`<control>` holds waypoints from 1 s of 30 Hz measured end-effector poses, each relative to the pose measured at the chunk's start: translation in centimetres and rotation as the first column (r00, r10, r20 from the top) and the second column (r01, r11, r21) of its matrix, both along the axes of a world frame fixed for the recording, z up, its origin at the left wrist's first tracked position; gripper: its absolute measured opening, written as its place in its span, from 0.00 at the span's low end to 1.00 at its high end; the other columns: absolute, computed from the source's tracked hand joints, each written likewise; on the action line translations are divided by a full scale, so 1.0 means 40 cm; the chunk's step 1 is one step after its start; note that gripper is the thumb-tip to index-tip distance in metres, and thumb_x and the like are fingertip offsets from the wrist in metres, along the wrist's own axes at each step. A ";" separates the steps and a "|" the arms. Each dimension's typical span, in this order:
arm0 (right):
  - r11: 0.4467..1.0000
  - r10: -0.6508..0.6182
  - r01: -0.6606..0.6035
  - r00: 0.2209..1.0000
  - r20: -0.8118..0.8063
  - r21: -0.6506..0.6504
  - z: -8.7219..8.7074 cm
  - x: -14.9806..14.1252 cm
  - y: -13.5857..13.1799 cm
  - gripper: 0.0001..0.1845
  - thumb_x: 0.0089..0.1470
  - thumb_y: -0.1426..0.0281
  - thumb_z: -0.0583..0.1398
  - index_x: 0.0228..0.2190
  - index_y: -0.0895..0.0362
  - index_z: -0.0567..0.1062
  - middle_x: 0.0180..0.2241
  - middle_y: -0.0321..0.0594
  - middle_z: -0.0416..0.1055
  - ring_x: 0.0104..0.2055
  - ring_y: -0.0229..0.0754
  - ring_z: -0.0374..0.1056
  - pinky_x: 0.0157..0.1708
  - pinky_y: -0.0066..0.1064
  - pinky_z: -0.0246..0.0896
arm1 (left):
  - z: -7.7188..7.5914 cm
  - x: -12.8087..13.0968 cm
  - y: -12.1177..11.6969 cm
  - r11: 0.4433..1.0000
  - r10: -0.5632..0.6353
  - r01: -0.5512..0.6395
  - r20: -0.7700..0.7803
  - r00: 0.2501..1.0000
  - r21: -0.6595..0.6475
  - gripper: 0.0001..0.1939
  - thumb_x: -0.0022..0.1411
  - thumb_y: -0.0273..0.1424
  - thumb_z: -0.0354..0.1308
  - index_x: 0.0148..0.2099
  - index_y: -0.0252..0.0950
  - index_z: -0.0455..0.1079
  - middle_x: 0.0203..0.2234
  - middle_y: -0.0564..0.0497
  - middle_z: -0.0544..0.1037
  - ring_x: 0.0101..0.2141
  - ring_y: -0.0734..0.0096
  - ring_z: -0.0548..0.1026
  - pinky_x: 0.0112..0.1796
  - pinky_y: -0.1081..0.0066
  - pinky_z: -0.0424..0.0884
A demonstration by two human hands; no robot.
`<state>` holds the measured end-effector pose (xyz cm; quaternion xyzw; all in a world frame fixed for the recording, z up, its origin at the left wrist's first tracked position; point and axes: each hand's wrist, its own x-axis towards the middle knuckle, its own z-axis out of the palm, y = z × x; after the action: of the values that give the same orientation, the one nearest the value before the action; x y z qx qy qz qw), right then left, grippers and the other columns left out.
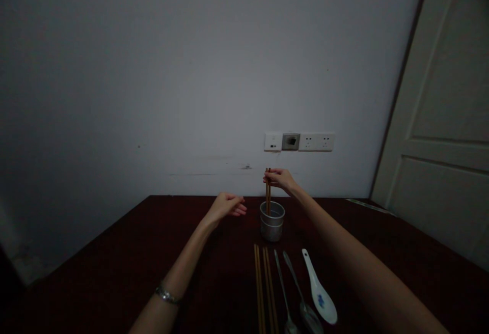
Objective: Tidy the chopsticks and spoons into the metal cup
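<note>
Above a grey metal cup (272, 228), my right hand (280, 178) is closed around the upper part of a pair of wooden chopsticks (268, 196). They stand nearly upright, their lower ends inside the cup and hidden by its wall. My left hand (228, 205) hovers to the left of the cup, apart from it, fingers loosely stretched and holding nothing. Nearer to me lie more chopsticks (265, 288), two metal spoons (296, 278) and a white spoon (320, 293) with a blue mark, side by side.
Everything stands on a dark red table (126, 252) that meets a pale wall (191, 79). Sockets (316, 142) and a switch plate sit on the wall behind the cup. A pale panelled door (439, 120) is at the right, with a light strip (370, 205) on the table's far right edge.
</note>
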<state>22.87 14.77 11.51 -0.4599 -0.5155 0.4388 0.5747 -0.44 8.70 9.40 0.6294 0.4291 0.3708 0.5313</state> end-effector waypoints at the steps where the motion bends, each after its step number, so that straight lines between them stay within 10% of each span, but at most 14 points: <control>1: 1.000 0.006 -0.006 1.000 0.009 -0.008 0.000 0.000 -0.001 0.06 0.44 0.74 0.62 0.28 0.62 0.72 0.23 0.42 0.74 0.24 0.37 0.71 0.26 0.25 0.67 | -0.002 0.000 0.002 1.000 -0.004 0.004 0.001 1.000 0.000 0.12 0.53 0.35 0.56 0.32 0.29 0.69 0.24 0.44 0.78 0.24 0.71 0.76 0.28 0.74 0.70; 23: 0.994 -0.039 0.051 0.991 0.128 -0.094 -0.022 0.067 -0.051 0.27 0.38 0.66 0.66 0.42 0.61 0.68 0.38 0.50 0.72 0.31 0.39 0.71 0.27 0.27 0.67 | -0.005 -0.003 0.014 1.000 -0.020 0.020 -0.038 0.999 0.008 0.11 0.53 0.36 0.56 0.31 0.30 0.69 0.22 0.46 0.77 0.23 0.71 0.75 0.25 0.74 0.69; 30: 0.956 -0.286 0.295 0.924 0.256 0.002 -0.137 0.186 -0.157 0.16 0.48 0.67 0.58 0.40 0.62 0.70 0.36 0.50 0.73 0.32 0.41 0.71 0.30 0.29 0.66 | -0.002 0.004 -0.012 0.994 -0.090 0.102 -0.263 0.961 0.032 0.11 0.52 0.34 0.55 0.26 0.31 0.68 0.16 0.49 0.75 0.16 0.74 0.71 0.18 0.77 0.64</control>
<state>30.30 8.51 6.02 -0.5936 -0.5029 0.2957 0.5543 -0.29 8.22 9.31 0.7046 0.4560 0.2681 0.4730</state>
